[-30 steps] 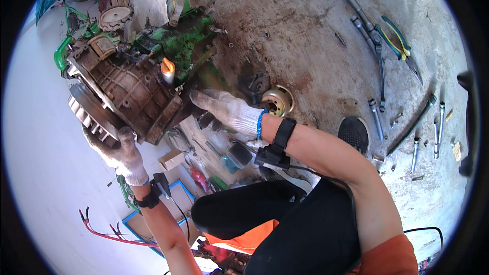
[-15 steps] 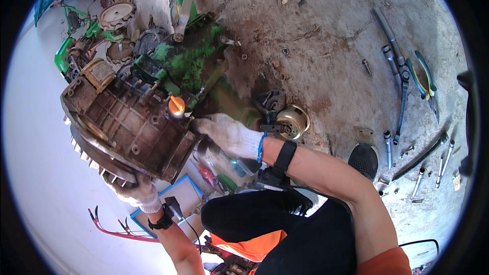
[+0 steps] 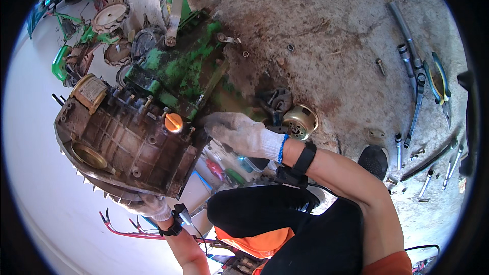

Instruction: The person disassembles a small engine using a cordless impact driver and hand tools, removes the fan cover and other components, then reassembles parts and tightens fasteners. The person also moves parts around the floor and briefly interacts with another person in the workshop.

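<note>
Just beside right hand (image 3: pixel 239 133), brown engine (image 3: pixel 125 140)

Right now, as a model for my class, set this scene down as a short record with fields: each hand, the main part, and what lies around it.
Left hand: gloved, at the lower edge of the engine block, partly hidden
Right hand: gloved, by the block's right edge; grip unclear
Engine block: brown, grimy, with an orange cap
Beyond block: green-painted metal housing, paint worn
Right of right hand: gold-coloured metal drum
Floor, far right: pliers, wrench
</note>
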The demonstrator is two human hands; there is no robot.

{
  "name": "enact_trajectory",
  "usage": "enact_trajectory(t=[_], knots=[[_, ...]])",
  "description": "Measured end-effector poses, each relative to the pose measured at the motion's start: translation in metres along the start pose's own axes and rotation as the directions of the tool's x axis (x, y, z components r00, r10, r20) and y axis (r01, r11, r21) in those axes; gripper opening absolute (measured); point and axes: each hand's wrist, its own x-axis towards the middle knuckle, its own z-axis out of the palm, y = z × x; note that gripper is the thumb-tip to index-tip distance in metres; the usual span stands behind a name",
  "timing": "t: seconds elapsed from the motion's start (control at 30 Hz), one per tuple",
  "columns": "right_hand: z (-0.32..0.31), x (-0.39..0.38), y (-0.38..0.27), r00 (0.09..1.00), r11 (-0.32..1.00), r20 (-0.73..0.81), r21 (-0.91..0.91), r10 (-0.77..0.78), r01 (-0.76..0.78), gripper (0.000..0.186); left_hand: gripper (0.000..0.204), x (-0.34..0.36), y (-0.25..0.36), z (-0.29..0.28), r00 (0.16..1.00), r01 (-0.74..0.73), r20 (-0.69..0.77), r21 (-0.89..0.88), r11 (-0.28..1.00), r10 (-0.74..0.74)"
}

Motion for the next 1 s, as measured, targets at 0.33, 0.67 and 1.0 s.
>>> enact_trajectory(t=[0.33,0.67,1.0], knots=[[-0.006,0.035,-0.023,0.998,0.908,0.062,-0.418,-0.005,0.031,0.051,0.090,-0.016,-0.021,-0.011,0.904,-0.413,0.102,0.464,0.784,0.416],[-0.028,0.028,-0.046,0.987,0.947,-0.096,-0.282,0.132,-0.154,0.058,0.087,-0.054,-0.043,-0.019,0.994,-0.105,0.016,0.283,0.953,0.105],[-0.030,0.028,-0.027,0.990,0.983,-0.032,-0.119,0.135,-0.138,0.057,0.089,-0.045,-0.031,-0.016,1.000,0.009,-0.010,0.073,0.997,-0.008]])
